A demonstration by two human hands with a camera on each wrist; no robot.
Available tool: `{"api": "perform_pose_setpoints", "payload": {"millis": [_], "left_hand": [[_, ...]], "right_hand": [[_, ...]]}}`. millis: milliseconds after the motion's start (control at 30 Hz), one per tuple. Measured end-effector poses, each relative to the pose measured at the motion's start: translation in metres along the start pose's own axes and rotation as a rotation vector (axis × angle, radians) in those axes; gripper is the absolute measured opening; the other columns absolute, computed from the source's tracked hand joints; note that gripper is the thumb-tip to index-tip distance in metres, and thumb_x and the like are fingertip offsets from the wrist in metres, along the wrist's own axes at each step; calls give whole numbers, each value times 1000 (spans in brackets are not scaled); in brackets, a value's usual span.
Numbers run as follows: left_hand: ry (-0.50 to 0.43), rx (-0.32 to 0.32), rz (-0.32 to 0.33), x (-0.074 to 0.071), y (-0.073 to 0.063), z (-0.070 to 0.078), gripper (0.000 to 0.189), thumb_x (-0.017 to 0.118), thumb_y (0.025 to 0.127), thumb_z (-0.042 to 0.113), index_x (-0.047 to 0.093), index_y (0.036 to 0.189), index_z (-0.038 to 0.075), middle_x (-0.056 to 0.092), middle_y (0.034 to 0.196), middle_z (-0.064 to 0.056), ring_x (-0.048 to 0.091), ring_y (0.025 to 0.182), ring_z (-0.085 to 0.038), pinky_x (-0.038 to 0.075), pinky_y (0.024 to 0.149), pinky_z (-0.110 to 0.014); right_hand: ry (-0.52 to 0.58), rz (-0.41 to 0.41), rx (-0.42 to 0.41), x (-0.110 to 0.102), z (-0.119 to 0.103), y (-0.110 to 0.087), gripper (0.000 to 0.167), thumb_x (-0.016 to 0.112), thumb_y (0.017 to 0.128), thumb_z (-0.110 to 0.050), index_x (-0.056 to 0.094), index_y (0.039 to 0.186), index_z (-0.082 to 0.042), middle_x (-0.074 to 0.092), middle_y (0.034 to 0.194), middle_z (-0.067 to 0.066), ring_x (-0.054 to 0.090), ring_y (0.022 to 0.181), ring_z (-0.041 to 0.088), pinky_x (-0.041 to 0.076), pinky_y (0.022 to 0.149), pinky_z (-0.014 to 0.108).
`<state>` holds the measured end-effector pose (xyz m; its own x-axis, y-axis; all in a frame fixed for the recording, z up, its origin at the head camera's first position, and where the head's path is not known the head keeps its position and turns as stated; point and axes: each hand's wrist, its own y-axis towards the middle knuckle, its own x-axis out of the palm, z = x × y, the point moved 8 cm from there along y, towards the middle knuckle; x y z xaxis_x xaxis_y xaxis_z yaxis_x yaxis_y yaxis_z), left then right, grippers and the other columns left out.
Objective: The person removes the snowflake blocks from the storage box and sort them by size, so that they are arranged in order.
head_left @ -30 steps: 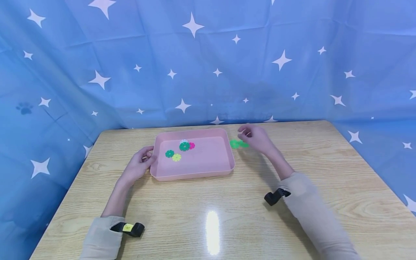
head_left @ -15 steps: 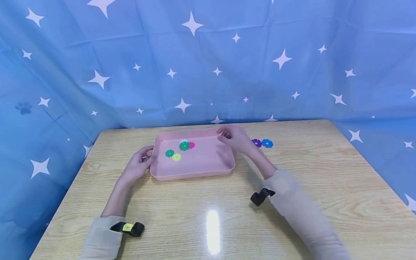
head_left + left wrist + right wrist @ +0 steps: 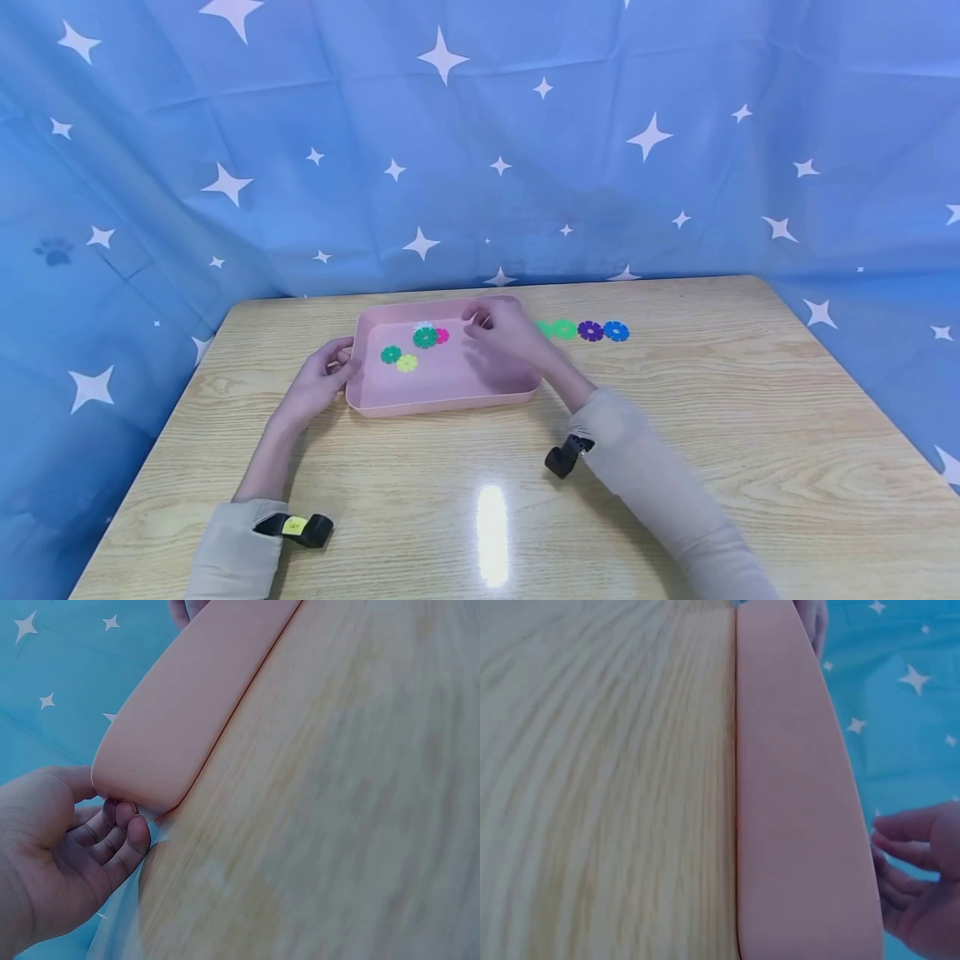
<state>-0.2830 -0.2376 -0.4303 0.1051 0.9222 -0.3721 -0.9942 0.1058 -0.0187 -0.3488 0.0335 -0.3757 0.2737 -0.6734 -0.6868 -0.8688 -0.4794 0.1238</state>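
A shallow pink tray lies on the wooden table. My left hand grips its left end, thumb over the rim; the left wrist view shows the other fingers curled by the tray's corner. Inside are snowflake discs: a dark green disc beside a pink disc and a white disc, plus a smaller green disc touching a yellow disc. Over the tray's right half hovers my right hand, fingers loosely bent; nothing shows between them.
Right of the tray, snowflake discs form a row: a light green disc, another partly hidden by my right hand, a purple disc and a blue disc. A blue star-patterned curtain hangs behind the table.
My right hand has moved left from above the light green discs to above the tray, uncovering the purple and blue discs. The left hand and tray stay put.
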Motion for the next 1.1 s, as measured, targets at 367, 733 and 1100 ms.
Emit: {"api": "perform_pose_setpoints", "payload": {"millis": [367,733,1100], "left_hand": [[2,9,1,1,1,-1,50,54,105,9,37,148,-9,49,107,-16,57,89,-17,52,72,-22],[6,-14,5,-1,-1,-1,52,55,105,14,37,150,-6,49,109,-17,55,91,-19,51,73,-22],[-3,-5,1,1,-2,1,53,55,105,14,37,150,-5,50,109,-15,55,91,-19,51,74,-22]], "right_hand": [[40,-48,61,33,-8,6,18,62,100,-13,65,117,-6,67,101,2,61,90,19,51,85,34],[45,-46,32,56,-14,28,24,70,96,-11,64,117,-2,64,103,6,59,94,20,51,86,31],[-62,-65,122,70,-8,41,33,72,94,-15,62,123,-4,55,118,10,54,102,21,48,90,33]]}}
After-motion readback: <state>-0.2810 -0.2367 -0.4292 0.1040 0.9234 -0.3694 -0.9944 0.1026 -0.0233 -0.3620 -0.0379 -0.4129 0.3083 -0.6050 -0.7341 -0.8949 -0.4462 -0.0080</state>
